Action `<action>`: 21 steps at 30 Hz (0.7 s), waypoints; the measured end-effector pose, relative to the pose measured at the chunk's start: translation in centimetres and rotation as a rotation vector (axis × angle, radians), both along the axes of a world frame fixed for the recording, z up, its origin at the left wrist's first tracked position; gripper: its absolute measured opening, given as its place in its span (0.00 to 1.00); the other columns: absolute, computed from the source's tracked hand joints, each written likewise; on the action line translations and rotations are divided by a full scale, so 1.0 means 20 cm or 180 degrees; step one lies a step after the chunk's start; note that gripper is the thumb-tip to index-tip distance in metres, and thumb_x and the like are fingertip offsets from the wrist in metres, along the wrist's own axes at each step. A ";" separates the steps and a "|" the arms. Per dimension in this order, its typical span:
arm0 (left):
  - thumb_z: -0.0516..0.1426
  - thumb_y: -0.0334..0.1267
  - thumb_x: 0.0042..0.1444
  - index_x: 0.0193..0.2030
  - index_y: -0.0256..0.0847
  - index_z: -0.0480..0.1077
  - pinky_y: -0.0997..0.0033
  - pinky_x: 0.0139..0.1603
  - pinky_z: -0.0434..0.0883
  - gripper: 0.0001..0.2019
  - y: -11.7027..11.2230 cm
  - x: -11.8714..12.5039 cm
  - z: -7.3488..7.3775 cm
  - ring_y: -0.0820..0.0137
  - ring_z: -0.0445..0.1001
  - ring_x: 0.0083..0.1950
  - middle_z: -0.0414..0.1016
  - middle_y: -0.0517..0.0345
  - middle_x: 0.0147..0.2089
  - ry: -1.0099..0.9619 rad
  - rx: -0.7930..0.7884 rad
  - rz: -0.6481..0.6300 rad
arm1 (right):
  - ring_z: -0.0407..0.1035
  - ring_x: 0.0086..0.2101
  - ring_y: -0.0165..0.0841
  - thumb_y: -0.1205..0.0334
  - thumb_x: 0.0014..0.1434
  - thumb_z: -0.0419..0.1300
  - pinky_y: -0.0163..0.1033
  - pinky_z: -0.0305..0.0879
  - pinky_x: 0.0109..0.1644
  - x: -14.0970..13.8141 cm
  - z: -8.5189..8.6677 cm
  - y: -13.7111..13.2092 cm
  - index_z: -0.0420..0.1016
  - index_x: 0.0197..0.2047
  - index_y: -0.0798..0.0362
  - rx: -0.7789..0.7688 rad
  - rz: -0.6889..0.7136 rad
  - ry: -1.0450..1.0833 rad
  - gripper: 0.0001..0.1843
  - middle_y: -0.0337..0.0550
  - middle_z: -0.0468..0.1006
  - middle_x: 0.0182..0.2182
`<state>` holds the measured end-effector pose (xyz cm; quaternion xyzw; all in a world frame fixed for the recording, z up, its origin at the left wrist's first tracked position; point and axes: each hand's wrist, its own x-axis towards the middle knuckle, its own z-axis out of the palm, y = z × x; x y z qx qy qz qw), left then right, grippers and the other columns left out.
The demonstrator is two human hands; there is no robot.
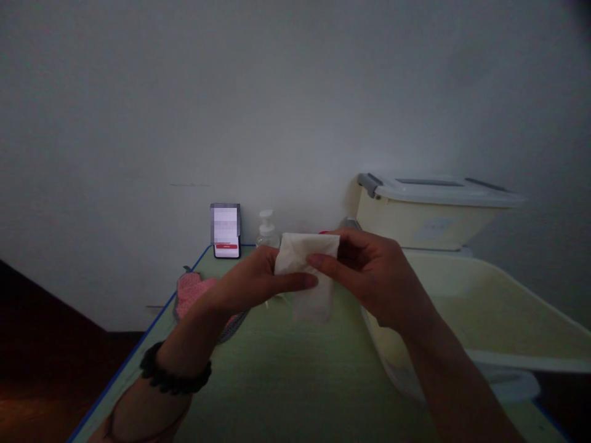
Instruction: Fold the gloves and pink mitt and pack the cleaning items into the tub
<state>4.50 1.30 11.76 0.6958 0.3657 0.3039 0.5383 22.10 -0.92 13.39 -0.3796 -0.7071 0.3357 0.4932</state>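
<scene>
A thin, soft, folded white tissue (307, 249) is held up between both hands, above the table. My left hand (256, 277) grips it from the left with the thumb laid across its front; the other fingers are behind it. From the right, my right hand (364, 258) pinches the upper part, thumb in front and fingers curled at the back. Below the thumbs, the tissue's lower part hangs down. A small red edge shows behind its top right corner, too little to identify.
On the green table (295, 381), a lit phone (227, 231) leans at the back left beside a clear pump bottle (266, 232). A pink cloth item (196, 292) lies near the left edge. At right stand an open cream bin (508, 301) and a lidded box (415, 221).
</scene>
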 end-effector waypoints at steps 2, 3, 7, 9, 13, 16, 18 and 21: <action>0.61 0.39 0.47 0.32 0.37 0.72 0.73 0.35 0.68 0.08 0.00 0.00 0.00 0.73 0.71 0.31 0.74 0.60 0.30 -0.0020 -0.0163 -0.0030 | 0.71 0.28 0.29 0.60 0.50 0.62 0.34 0.68 0.32 0.00 0.00 0.00 0.73 0.31 0.53 0.0089 -0.0089 0.0017 0.06 0.38 0.76 0.27; 0.61 0.38 0.47 0.32 0.37 0.72 0.72 0.36 0.68 0.08 0.00 0.00 -0.01 0.73 0.71 0.32 0.74 0.60 0.31 -0.0075 -0.0228 -0.0045 | 0.71 0.28 0.29 0.60 0.50 0.62 0.34 0.68 0.31 0.00 0.00 0.00 0.73 0.31 0.53 0.0122 -0.0121 0.0035 0.06 0.38 0.76 0.27; 0.62 0.35 0.45 0.32 0.36 0.72 0.74 0.35 0.68 0.07 0.01 0.02 -0.04 0.74 0.70 0.31 0.74 0.60 0.30 -0.0376 -0.0289 0.0104 | 0.72 0.29 0.29 0.61 0.51 0.62 0.34 0.69 0.33 0.00 0.01 0.00 0.74 0.34 0.52 0.0264 -0.0179 0.0031 0.06 0.38 0.78 0.29; 0.62 0.34 0.45 0.30 0.35 0.73 0.76 0.32 0.67 0.06 0.02 0.03 -0.05 0.76 0.69 0.29 0.73 0.60 0.27 -0.0508 -0.0205 0.0253 | 0.73 0.33 0.31 0.63 0.51 0.62 0.36 0.69 0.37 0.00 0.01 -0.01 0.75 0.35 0.52 0.0442 -0.0130 -0.0081 0.06 0.38 0.79 0.31; 0.62 0.30 0.41 0.24 0.33 0.74 0.79 0.26 0.65 0.02 0.04 0.02 -0.02 0.78 0.67 0.24 0.73 0.60 0.22 -0.0833 -0.0196 0.0268 | 0.73 0.39 0.32 0.67 0.52 0.61 0.40 0.68 0.47 0.02 0.03 -0.02 0.75 0.35 0.50 0.0882 0.0205 -0.0515 0.05 0.38 0.80 0.35; 0.61 0.28 0.39 0.28 0.35 0.76 0.79 0.26 0.66 0.06 0.04 0.00 0.00 0.76 0.70 0.25 0.76 0.58 0.26 -0.1149 -0.0367 0.0267 | 0.72 0.42 0.32 0.69 0.53 0.59 0.41 0.65 0.51 0.03 0.04 -0.02 0.74 0.35 0.50 0.1274 0.0490 -0.0865 0.07 0.38 0.79 0.37; 0.60 0.28 0.41 0.33 0.37 0.77 0.78 0.27 0.68 0.09 0.04 -0.01 0.01 0.75 0.72 0.26 0.78 0.57 0.29 -0.1199 -0.0438 0.0303 | 0.71 0.45 0.32 0.71 0.54 0.58 0.42 0.62 0.55 0.04 0.03 -0.02 0.74 0.36 0.50 0.1550 0.0637 -0.1140 0.08 0.38 0.79 0.39; 0.60 0.29 0.43 0.37 0.39 0.77 0.75 0.31 0.70 0.11 0.04 -0.02 0.01 0.72 0.75 0.29 0.80 0.55 0.33 -0.1064 -0.0315 0.0370 | 0.69 0.48 0.32 0.73 0.53 0.55 0.45 0.58 0.58 0.04 0.03 -0.02 0.74 0.38 0.49 0.1856 0.0671 -0.1477 0.12 0.38 0.78 0.41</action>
